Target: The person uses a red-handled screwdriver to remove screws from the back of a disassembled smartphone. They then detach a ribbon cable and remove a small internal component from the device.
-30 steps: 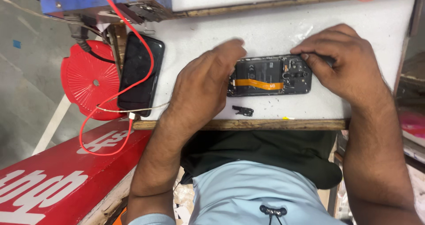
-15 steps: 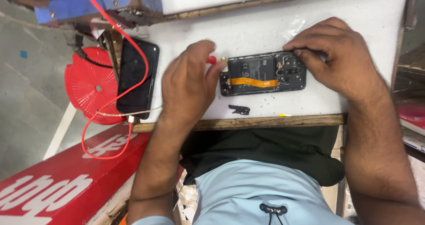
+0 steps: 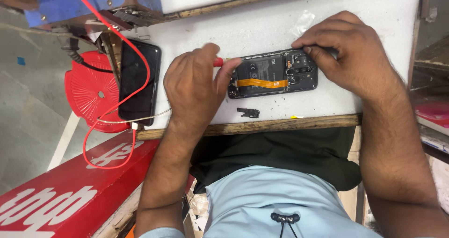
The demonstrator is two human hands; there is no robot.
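An opened black phone (image 3: 266, 74) lies back side up on the white table (image 3: 262, 22), its battery and an orange flex strip exposed. My left hand (image 3: 196, 86) is at the phone's left end, fingers closed on a red-handled screwdriver (image 3: 218, 62) that is mostly hidden in the fist. My right hand (image 3: 348, 55) presses its fingertips on the phone's right end, by the camera module. A small black loose part (image 3: 248, 112) lies on the table just in front of the phone.
A second black phone (image 3: 139, 81) lies screen up at the table's left edge, with a white cable plugged in and a red wire (image 3: 117, 107) looping over it. A red stool (image 3: 86, 90), a blue device (image 3: 70, 4) and a red signboard (image 3: 70, 191) sit to the left. The wooden table edge (image 3: 280, 124) runs along the front.
My left hand has slid left off the phone's body to its left end, uncovering the battery and showing the red tool handle. My right hand stays at the camera end.
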